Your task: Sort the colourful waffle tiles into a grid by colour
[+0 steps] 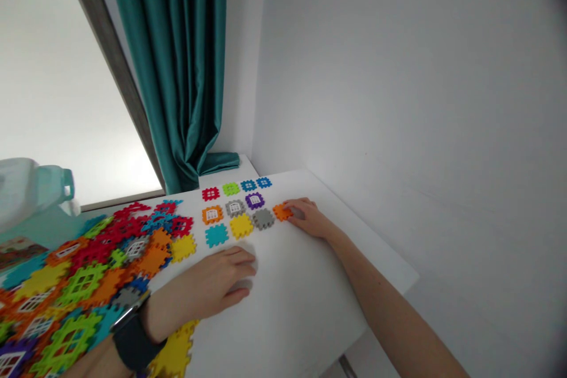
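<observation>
Left of the rows of small plastic tiles point(234, 209), a heap of larger interlocking tiles point(84, 271). Just below the rows, left hand point(225, 277) lying on the white table point(296, 319), fingers loosely together, gripping nothing visible. At the rows' right end, right hand point(308, 217), slightly spread fingertips point(289, 205) resting on an orange tile point(282, 211), not closed around it.

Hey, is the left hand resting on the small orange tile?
No, the right hand is on the orange tile, while the left hand sits apart from it over the white table.
</observation>
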Motion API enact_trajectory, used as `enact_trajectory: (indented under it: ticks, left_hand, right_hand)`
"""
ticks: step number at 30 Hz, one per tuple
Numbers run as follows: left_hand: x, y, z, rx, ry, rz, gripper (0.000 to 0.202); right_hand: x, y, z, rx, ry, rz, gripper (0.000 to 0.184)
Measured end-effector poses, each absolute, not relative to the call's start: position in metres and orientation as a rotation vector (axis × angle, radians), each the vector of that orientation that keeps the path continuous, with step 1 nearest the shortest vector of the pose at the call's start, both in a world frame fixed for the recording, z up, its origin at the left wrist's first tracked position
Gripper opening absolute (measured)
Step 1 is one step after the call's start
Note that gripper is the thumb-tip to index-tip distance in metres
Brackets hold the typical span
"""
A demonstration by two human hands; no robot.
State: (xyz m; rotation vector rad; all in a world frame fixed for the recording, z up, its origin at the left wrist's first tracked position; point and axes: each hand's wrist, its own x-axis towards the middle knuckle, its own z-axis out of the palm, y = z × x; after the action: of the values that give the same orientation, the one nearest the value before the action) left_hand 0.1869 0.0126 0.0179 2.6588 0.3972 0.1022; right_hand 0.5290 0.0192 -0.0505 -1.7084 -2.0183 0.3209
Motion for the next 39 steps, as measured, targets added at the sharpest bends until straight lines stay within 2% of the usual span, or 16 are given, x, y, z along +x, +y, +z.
enact_trajectory:
  ticks: [25, 32, 39]
  left_hand:
    - [0.186, 0.013, 0.018, 2.65, 0.383, 0.115, 0.025]
    - [0.186, 0.015, 0.018, 2.672, 0.353, 0.148, 0.028]
    - [0.182, 0.022, 0.017, 2.766, 0.354, 0.099, 0.025]
  right_hand:
    - [0.53, 0.018, -0.054, -1.701, -2.017, 0.282, 0.034]
    - [0.525, 0.013, -0.059, -1.67, -1.973, 0.185, 0.034]
    - [0.498, 0.003, -0.049, -1.559, -1.914, 0.033, 0.026]
